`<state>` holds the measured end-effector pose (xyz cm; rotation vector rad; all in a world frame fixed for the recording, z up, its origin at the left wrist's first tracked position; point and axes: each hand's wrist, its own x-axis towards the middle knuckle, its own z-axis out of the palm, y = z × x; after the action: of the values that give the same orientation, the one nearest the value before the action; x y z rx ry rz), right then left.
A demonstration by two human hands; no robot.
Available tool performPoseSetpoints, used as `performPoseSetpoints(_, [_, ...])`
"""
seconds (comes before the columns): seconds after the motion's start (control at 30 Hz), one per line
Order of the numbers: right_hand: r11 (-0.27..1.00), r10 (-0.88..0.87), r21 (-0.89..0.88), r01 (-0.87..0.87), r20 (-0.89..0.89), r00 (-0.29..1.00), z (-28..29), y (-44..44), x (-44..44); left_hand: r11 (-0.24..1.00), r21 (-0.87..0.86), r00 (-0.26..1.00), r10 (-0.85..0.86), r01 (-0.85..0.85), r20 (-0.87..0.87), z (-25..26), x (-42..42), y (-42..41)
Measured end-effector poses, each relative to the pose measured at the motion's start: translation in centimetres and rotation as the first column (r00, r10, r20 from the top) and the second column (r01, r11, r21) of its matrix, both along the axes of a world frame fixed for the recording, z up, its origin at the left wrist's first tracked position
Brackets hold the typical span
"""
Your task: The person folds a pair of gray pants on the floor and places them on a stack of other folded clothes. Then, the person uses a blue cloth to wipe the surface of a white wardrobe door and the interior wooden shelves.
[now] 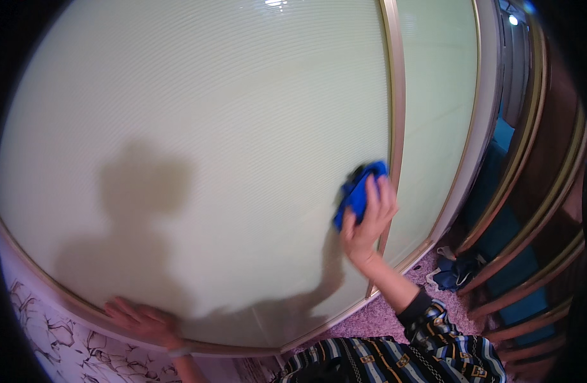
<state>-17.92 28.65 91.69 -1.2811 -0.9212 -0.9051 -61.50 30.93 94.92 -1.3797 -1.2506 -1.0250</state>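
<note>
My right hand [372, 218] presses a bunched blue cloth [358, 194] against a large ribbed, translucent panel [255, 158], close to the metal frame strip [397, 95] on its right side. The cloth and fingers look slightly blurred. At the lower left, my left hand [142, 321] rests with fingers spread on the lower left edge of the same panel and holds nothing. My shadow falls across the panel.
A second pale panel [437, 95] stands right of the strip. Curved wooden slats [518, 182] with teal surfaces behind them fill the right side. Dark blue fabric [453, 273] lies on the pink speckled carpet [379, 318]. A wall with a branching pattern [92, 349] is at lower left.
</note>
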Motion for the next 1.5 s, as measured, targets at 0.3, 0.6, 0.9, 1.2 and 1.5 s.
performPoseSetpoints(0.3, [0.899, 0.437, -0.351, -0.261, 0.757, 0.486, -3.0, -0.4, -3.1, 0.879, -0.29, 0.874, -0.443, 0.379, -0.201, -8.3, 16.6, -2.5])
performPoseSetpoints(0.6, [0.984, 0.09, 0.134, -0.116, 0.185, 0.979, 11.3, 1.0, 3.8, 0.835, -0.443, 0.926, -0.376, 0.325, -0.028, -7.8, 19.9, -3.8])
performPoseSetpoints(0.9, [0.842, 0.539, -0.472, -0.26, 0.743, 0.397, -3.3, -1.6, 2.4, 0.894, -0.386, 0.945, -0.299, 0.229, -0.132, -8.4, 20.6, -3.0])
performPoseSetpoints(1.2, [0.971, 0.155, 0.087, -0.222, 0.479, 0.864, 14.0, 0.6, 7.1, 0.865, -0.456, 0.958, -0.276, 0.21, -0.083, -7.8, 21.1, -4.1])
performPoseSetpoints(1.5, [0.928, 0.373, -0.307, -0.213, 0.754, 0.541, -2.3, -1.4, 5.6, 0.848, -0.481, 0.965, -0.261, 0.222, -0.016, -8.6, 21.5, -3.5])
